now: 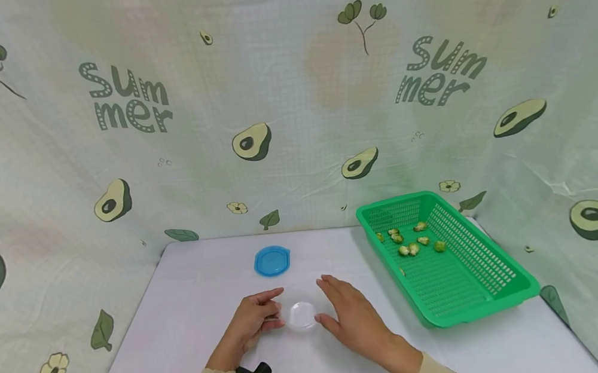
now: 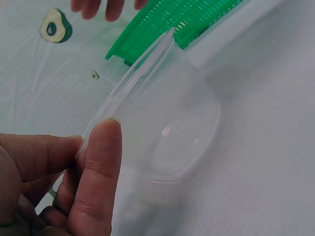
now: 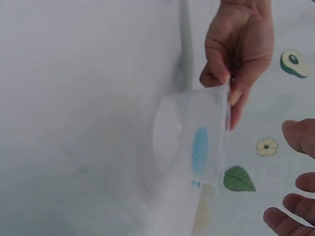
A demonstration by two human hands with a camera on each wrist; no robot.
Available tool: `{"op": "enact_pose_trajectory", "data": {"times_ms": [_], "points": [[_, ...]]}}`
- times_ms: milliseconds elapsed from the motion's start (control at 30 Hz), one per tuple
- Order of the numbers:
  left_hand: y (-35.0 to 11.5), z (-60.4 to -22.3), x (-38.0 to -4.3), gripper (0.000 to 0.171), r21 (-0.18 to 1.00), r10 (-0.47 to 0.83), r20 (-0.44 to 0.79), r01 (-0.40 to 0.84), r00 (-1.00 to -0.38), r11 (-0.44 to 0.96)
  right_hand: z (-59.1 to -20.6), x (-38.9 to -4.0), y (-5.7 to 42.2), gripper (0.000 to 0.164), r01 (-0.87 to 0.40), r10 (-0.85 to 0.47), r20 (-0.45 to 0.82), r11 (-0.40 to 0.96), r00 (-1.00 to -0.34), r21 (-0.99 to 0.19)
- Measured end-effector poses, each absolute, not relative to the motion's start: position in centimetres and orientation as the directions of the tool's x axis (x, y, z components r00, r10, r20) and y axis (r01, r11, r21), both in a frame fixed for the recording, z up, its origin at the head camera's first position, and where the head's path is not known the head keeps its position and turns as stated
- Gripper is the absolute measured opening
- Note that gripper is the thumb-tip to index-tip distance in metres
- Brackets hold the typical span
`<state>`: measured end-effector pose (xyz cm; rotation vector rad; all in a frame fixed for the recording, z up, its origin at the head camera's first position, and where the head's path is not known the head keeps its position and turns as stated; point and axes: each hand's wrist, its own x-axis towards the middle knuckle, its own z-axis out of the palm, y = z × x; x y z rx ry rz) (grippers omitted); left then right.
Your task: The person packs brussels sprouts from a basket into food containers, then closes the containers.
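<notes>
A clear plastic bowl (image 1: pixel 302 316) with a round base is held over the front middle of the white table. My left hand (image 1: pixel 252 322) pinches its rim between thumb and finger, at the bowl's left side. In the left wrist view the see-through wall of the bowl (image 2: pixel 192 105) shows close up. My right hand (image 1: pixel 356 320) is beside the bowl's right side, fingers extended and thumb spread. From the right wrist, its fingers (image 3: pixel 300 132) appear apart from the bowl's rim. Behind the bowl, a blue lid (image 1: pixel 272 261) with a small tab lies flat on the table.
At the right of the table stands a green slotted basket (image 1: pixel 450 301). Several halved and whole Brussels sprouts (image 1: pixel 414 249) lie toward its far end. A patterned cloth (image 1: pixel 290 91) hangs behind the table and along both sides.
</notes>
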<state>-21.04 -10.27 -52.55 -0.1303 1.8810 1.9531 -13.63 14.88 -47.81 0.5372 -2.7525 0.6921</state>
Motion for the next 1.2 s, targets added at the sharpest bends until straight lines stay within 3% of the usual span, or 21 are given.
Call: {"op": "enact_pose_trajectory", "data": {"times_ms": [333, 500, 800, 1200], "points": [[-10.3, -52.6, -20.9, 0.048, 0.931, 0.235, -0.357, -0.366, -0.904, 0.009, -42.2, -13.9, 19.4, 0.052, -0.414, -0.142, 0.44, 0.668, -0.887, -0.618], [-10.3, -52.6, -20.9, 0.048, 0.929, 0.234, -0.365, -0.37, -0.901, 0.023, -40.0, -15.3, 23.4, 0.049, -0.486, -0.128, 0.518, 0.586, -0.846, -0.649], [-10.3, -52.2, -21.1, 0.048, 0.932, 0.234, -0.356, -0.361, -0.905, 0.022, -37.3, -17.7, 30.2, 0.047, -0.356, -0.203, 0.297, 0.64, -0.933, -0.68], [-10.0, -51.9, -20.9, 0.047, 0.935, 0.223, -0.355, -0.35, -0.908, 0.061, -39.5, -21.5, 36.7, 0.053, -0.274, -0.266, 0.123, 0.667, -0.956, -0.693]]}}
